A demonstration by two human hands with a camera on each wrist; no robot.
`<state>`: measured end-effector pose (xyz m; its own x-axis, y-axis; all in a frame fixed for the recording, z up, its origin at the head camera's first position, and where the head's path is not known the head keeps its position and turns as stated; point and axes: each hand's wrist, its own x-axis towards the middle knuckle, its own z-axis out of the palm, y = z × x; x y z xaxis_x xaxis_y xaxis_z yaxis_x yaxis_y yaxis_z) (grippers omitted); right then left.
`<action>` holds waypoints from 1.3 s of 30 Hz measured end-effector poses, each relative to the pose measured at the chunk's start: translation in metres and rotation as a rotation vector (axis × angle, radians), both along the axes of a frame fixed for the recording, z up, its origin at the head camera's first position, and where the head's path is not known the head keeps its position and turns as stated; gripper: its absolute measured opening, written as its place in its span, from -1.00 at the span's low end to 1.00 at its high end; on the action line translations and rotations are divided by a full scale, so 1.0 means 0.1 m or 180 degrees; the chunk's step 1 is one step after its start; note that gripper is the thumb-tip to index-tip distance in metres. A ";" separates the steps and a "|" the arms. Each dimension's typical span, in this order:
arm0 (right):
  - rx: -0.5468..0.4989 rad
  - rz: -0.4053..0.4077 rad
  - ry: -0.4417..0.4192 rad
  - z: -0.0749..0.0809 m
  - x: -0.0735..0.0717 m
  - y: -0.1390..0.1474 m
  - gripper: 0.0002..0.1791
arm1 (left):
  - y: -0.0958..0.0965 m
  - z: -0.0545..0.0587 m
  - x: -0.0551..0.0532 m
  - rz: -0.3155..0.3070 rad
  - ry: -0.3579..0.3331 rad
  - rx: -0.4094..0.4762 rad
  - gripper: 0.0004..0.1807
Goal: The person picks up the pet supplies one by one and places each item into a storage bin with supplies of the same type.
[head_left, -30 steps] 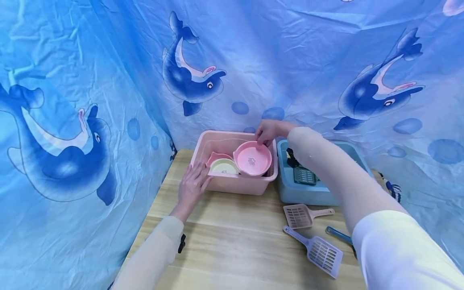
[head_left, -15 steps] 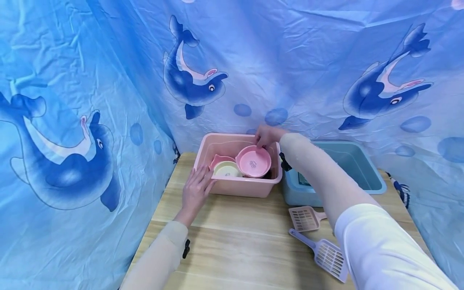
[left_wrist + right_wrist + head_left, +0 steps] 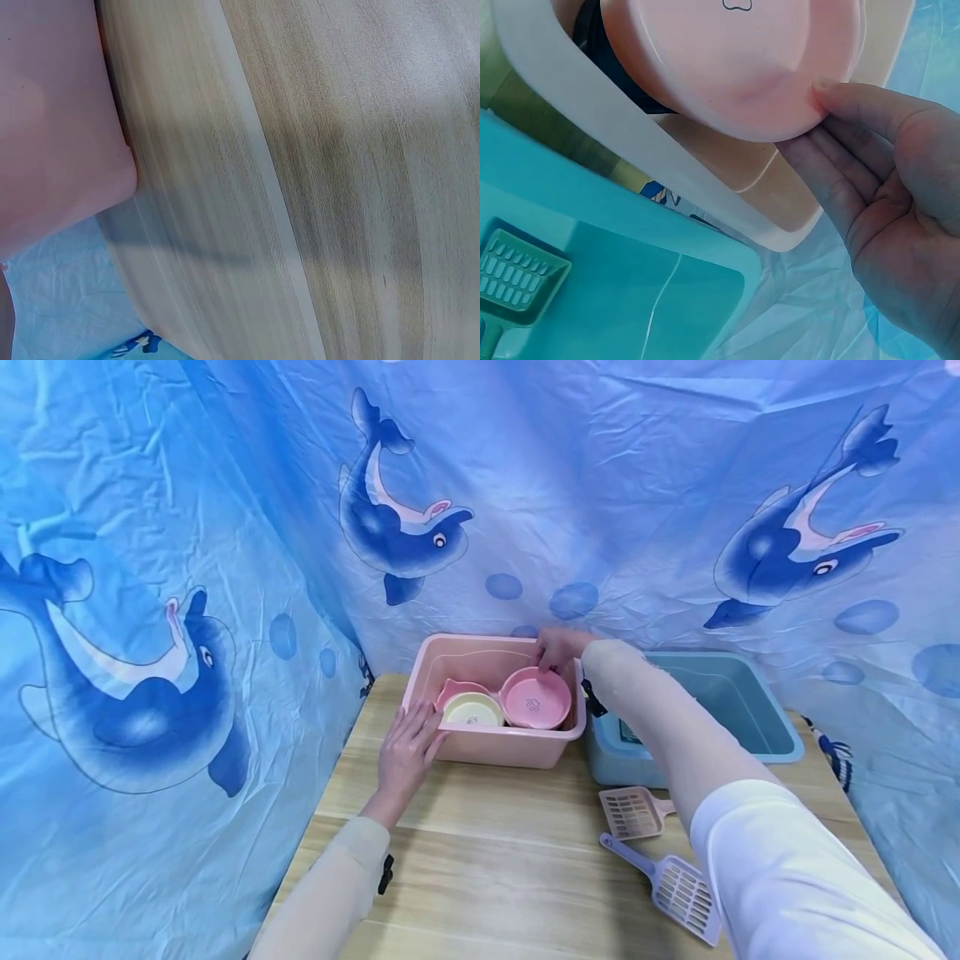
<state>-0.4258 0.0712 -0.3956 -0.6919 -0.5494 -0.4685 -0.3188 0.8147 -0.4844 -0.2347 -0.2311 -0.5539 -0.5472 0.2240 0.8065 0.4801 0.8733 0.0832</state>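
Thumb and fingers of the right hand [image 3: 558,648] pinch the rim of the pink paw-print bowl [image 3: 536,700], inside the pink tub [image 3: 495,749] mid-frame; likely light, stiff, slick, best held there. The left hand's [image 3: 406,750] extended fingers touch the tub's lower-left corner.

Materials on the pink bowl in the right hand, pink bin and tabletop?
Pink bowl: lightly glossy plastic or glazed ceramic, can't tell which; smooth surface, soft highlights.
Pink bin: likely moulded plastic, satin; rounded corners, uniform colour.
Tabletop: wood or wood-look laminate; grain streaks, soft sheen.
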 end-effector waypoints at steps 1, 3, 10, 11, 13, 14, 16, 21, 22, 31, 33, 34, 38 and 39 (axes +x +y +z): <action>0.0009 -0.0011 -0.0019 0.00 -0.01 -0.01 -0.75 | 0.00 0.00 0.00 0.0002 -0.0003 0.0003 -0.48; 0.0050 -0.0013 -0.0028 -0.01 -0.02 -0.01 -0.75 | -0.01 0.00 0.00 0.0015 -0.0006 0.0007 -0.48; 0.0182 -0.0048 -0.0024 -0.05 -0.09 -0.02 -0.74 | -0.02 0.00 0.00 0.0023 -0.0006 -0.0052 -0.50; 0.0181 -0.0038 -0.0010 -0.05 -0.09 -0.01 -0.73 | -0.02 0.00 0.00 0.0022 -0.0003 -0.0051 -0.50; 0.0201 -0.0059 0.0010 -0.07 -0.10 -0.01 -0.74 | -0.02 -0.01 0.00 0.0024 -0.0003 -0.0053 -0.51; 0.0215 -0.0064 0.0005 -0.08 -0.11 0.00 -0.74 | -0.02 -0.01 0.00 0.0029 -0.0009 -0.0052 -0.51; 0.0233 -0.0131 -0.0047 -0.10 -0.12 0.00 -0.73 | -0.01 -0.02 0.01 0.0041 -0.0021 -0.0052 -0.52; 0.0213 -0.0159 -0.0182 -0.16 -0.12 0.01 -0.70 | -0.01 -0.02 0.03 0.0050 -0.0082 -0.0055 -0.52; 0.0192 -0.0129 -0.0187 -0.16 -0.11 0.01 -0.71 | -0.01 -0.02 0.03 0.0038 -0.0078 -0.0045 -0.52; -0.0091 -0.0438 -0.0507 -0.20 0.01 0.03 -0.73 | -0.02 -0.02 0.02 0.0039 -0.0048 -0.0054 -0.50; -0.0104 -0.0442 -0.0471 -0.22 0.01 0.03 -0.69 | -0.02 -0.03 0.02 0.0050 -0.0043 -0.0040 -0.49; -0.0112 -0.0418 -0.0449 -0.22 0.01 0.03 -0.68 | -0.03 -0.03 0.01 0.0048 -0.0037 -0.0034 -0.49; -0.0005 -0.0073 -0.0229 -0.20 -0.02 0.02 -0.76 | -0.05 -0.05 -0.01 0.0001 -0.0007 -0.0035 -0.49; 0.0000 0.0001 -0.0209 -0.18 -0.02 0.02 -0.78 | -0.05 -0.05 -0.01 -0.0013 -0.0001 -0.0031 -0.49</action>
